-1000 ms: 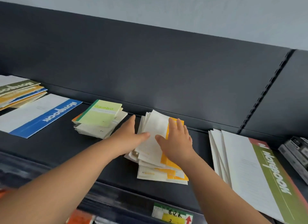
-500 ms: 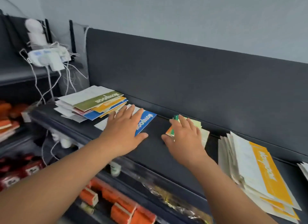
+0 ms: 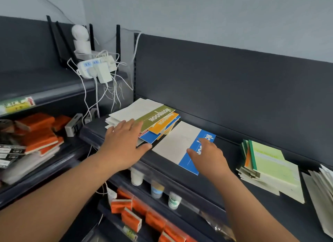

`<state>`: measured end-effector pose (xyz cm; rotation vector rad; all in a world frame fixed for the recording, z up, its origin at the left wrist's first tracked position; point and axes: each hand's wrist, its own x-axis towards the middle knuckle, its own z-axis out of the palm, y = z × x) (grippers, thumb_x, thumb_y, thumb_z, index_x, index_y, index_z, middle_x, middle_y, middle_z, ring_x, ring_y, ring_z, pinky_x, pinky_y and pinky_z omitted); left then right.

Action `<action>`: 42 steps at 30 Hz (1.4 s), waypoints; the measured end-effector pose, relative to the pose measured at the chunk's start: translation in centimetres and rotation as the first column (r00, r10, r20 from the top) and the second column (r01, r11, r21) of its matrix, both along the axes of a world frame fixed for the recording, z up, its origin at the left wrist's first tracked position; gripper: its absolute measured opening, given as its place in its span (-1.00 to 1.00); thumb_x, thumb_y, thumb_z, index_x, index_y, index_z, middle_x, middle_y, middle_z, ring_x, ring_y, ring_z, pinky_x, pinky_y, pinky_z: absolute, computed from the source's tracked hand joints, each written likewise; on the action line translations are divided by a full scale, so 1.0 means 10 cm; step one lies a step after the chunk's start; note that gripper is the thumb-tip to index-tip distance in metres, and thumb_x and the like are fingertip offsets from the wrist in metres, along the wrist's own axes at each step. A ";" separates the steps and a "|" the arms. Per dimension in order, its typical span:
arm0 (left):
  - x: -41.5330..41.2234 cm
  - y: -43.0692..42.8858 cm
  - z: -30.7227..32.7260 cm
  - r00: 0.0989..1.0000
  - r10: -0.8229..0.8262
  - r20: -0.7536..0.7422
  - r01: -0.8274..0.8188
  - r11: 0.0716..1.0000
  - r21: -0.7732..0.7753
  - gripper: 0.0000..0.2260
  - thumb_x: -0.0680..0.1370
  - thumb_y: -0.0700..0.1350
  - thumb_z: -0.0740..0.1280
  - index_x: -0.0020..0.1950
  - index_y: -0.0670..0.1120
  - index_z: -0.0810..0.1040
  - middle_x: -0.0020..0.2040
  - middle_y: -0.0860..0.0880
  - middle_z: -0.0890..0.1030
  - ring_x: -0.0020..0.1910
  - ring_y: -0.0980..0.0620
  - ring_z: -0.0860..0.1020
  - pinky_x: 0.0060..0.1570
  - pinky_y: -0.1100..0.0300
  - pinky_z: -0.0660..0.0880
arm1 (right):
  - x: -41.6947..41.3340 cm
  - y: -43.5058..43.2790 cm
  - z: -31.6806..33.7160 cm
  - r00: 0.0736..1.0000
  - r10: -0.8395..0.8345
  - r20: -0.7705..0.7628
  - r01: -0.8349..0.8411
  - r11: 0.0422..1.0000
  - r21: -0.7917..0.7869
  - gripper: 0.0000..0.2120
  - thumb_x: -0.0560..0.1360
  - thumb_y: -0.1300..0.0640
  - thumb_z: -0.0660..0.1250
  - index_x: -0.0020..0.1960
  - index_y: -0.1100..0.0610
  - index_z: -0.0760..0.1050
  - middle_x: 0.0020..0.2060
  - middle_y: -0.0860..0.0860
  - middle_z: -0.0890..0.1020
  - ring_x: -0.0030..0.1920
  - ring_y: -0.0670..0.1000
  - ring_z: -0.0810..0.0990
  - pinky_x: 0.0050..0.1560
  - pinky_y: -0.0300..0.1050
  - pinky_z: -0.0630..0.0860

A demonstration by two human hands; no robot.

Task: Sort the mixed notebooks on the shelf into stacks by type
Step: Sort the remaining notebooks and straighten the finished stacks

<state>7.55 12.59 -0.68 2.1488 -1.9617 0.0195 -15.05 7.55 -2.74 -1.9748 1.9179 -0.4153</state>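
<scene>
Sorting, mid-step: left hand [image 3: 124, 144], fingers spread and empty, at the mixed pile [image 3: 155, 115] on the shelf [image 3: 230, 150]; right hand [image 3: 209, 157], open and empty, over the lone blue-banded notebook [image 3: 176, 142] just beside; next probably calls for drawing out a matching cover.

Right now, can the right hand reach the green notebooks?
Probably yes. The right hand is open and holds nothing, and only bare shelf lies between it and the green notebooks to its right.

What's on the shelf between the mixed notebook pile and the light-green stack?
Head view: one blue-banded notebook lying flat, right hand over its blue end, then bare shelf up to the light-green stack.
</scene>
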 end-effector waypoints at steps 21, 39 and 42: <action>0.87 -1.63 -0.13 1.000 0.014 -0.004 -0.014 0.994 0.106 -0.45 0.60 0.21 0.10 0.51 -0.06 0.22 0.38 -0.08 0.42 0.36 -0.11 0.39 0.29 -0.06 0.37 | 1.13 -1.18 -0.11 0.584 -0.262 0.768 0.019 0.951 0.310 -0.69 0.60 0.20 0.26 0.34 0.15 0.46 0.04 0.17 0.63 0.03 0.08 0.65 0.08 -0.10 0.62; 1.30 -2.09 -0.20 0.985 -0.049 -0.165 0.094 0.956 0.279 -0.41 0.55 0.27 0.14 0.51 0.00 0.22 0.39 -0.04 0.45 0.37 -0.13 0.35 0.26 -0.01 0.38 | 1.68 -1.48 0.02 0.209 -0.618 0.758 0.097 0.784 0.613 -0.85 0.53 0.23 0.38 0.09 0.18 0.51 -0.12 0.16 0.72 -0.20 0.15 0.70 -0.30 0.01 0.61; 1.25 -2.08 -0.14 0.975 -0.074 -0.211 0.129 0.956 0.263 -0.44 0.54 0.27 0.13 0.47 0.04 0.26 0.34 0.00 0.48 0.32 -0.12 0.40 0.23 -0.04 0.41 | 1.57 -1.44 0.05 0.220 -0.587 0.779 0.118 0.809 0.576 -0.90 0.53 0.26 0.37 0.04 0.20 0.52 -0.15 0.15 0.72 -0.20 0.15 0.69 -0.23 0.04 0.61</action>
